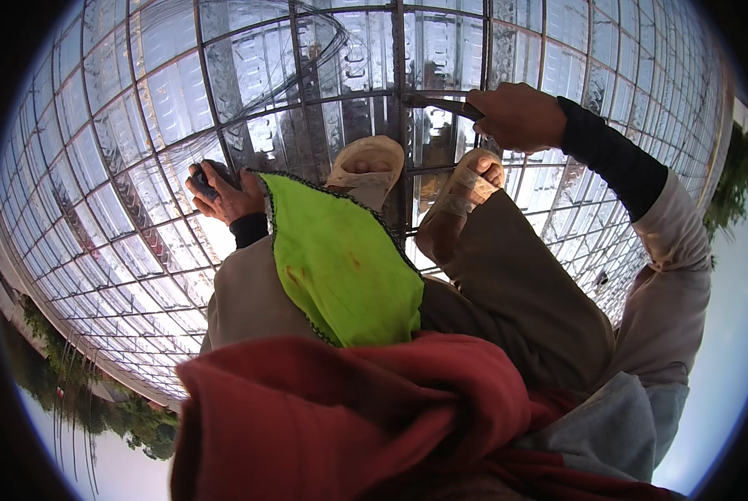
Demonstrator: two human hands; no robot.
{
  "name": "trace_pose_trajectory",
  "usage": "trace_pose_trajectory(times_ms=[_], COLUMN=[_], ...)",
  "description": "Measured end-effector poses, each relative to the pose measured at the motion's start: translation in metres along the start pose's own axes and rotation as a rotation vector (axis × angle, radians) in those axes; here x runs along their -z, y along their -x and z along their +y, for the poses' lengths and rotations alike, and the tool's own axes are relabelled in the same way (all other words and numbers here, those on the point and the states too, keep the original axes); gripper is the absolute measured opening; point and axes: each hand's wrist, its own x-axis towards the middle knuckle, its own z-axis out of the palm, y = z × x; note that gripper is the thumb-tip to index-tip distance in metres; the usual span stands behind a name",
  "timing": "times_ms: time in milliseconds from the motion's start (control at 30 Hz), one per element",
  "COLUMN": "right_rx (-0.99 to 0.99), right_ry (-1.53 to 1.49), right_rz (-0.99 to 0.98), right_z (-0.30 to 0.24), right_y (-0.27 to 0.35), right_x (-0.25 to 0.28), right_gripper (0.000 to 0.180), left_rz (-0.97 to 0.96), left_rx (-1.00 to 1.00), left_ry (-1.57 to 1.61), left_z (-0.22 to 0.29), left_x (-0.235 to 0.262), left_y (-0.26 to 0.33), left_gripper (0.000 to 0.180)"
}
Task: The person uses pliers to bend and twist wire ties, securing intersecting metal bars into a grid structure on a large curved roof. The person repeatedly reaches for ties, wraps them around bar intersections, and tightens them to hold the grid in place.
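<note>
My right hand [517,117] is closed around the handles of a pair of dark pincers [442,104]. Their head meets a crossing of the steel reinforcing bars [400,50] just beyond my feet. Lower on the left, my left hand [226,195] has its fingers curled over a small dark object [202,180] above the bar grid; its kind is not clear. A loose bundle of thin tie wire [317,60] loops across the bars, running from the far middle down toward my left hand.
Shiny ribbed metal decking [169,96] lies under the bars. My sandalled feet [372,163] rest on the grid. A bright green cloth [340,259] and red cloth [349,409] cover my front. Trees [131,426] and overhead wires show past the deck edge at lower left.
</note>
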Motion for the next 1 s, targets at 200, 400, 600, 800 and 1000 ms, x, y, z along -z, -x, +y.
trace_pose_trajectory(times_ms=[200,400,600,800,1000], right_rx=[-0.157,-0.191,-0.088,-0.153,0.142], right_ry=[-0.185,-0.277,-1.141,-1.171,0.4], right_rz=[0.191,0.315,-0.099,-0.044,0.378], right_z=[-0.031,-0.034,-0.014,-0.004,0.011], right_y=[0.031,0.028,0.026,0.032,0.025], right_x=[-0.085,-0.118,-0.072,-0.046,-0.032], right_gripper=[0.039,0.04,0.029,0.047,0.032], left_rz=[-0.014,-0.021,-0.008,0.0,0.004], left_rx=[0.014,0.01,0.018,0.017,0.005], left_ry=[0.011,0.022,-0.017,0.008,0.024], left_z=[-0.002,0.002,-0.006,-0.001,0.002], left_x=[0.006,0.007,0.006,0.0,0.006], left_y=[0.003,0.001,0.003,-0.001,-0.001], left_gripper=[0.092,0.09,0.091,0.09,0.088])
